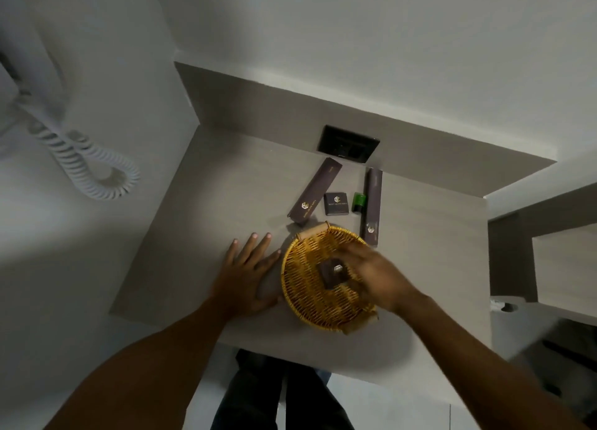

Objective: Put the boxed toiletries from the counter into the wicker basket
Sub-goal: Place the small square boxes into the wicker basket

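A round wicker basket (310, 287) stands on the grey counter (206, 203). My right hand (378, 274) hovers over the basket, fingers closed on a small dark square box (334, 273) with a pale logo. My left hand (248, 268) lies flat on the counter, fingers spread, its thumb side against the basket's left rim. Behind the basket lie a long dark box (315, 192), another small square dark box (337, 203) and a second long dark box (373, 206), all on the counter.
A small green bottle (359, 202) sits between the square box and the right long box. A black socket plate (348, 143) is set in the back ledge. A white handset with a coiled cord (93, 168) hangs on the left wall. A lower shelf is at the right.
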The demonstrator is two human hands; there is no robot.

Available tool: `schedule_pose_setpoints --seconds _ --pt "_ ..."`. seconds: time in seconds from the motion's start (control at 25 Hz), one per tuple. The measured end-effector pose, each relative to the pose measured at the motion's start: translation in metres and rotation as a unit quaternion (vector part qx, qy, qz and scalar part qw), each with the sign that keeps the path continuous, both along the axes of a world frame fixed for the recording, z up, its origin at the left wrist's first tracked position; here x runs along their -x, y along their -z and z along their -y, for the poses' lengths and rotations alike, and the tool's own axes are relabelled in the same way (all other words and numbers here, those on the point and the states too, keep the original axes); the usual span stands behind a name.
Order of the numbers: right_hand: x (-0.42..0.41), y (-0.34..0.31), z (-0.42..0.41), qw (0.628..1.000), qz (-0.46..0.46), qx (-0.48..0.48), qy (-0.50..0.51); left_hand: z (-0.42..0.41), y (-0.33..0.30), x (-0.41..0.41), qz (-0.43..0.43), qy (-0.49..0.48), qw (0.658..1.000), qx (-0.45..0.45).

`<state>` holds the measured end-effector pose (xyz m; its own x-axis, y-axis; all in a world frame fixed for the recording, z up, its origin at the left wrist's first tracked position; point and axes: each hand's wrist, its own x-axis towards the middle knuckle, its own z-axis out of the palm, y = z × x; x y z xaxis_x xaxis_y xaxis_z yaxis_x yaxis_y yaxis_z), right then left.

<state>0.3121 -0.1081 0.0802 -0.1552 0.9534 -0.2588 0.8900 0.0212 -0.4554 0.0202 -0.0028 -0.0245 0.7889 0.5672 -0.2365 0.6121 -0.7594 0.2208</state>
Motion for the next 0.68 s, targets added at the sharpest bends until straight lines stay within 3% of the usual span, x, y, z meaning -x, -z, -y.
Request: schedule_pose_setpoints --seconds 0.12,0.52,0.6,0.68 --pt "0.044 0.026 -0.009 0.997 0.030 0.054 -0.049 -0.001 0.000 0.000 -0.001 -0.005 1.000 0.001" --pt "0.069 0.036 -0.009 0.994 0.063 0.088 -0.026 -0.001 0.002 0.000 0.036 -0.016 0.999 -0.002" --pt "0.064 0.027 -0.011 0.994 0.046 0.101 -0.006 0.000 0.002 0.001 0.049 -0.016 0.999 -0.010" --pt "0.051 0.014 -0.012 0.993 -0.028 0.092 0.075 0.000 0.001 0.001 0.055 -0.018 0.998 -0.015"
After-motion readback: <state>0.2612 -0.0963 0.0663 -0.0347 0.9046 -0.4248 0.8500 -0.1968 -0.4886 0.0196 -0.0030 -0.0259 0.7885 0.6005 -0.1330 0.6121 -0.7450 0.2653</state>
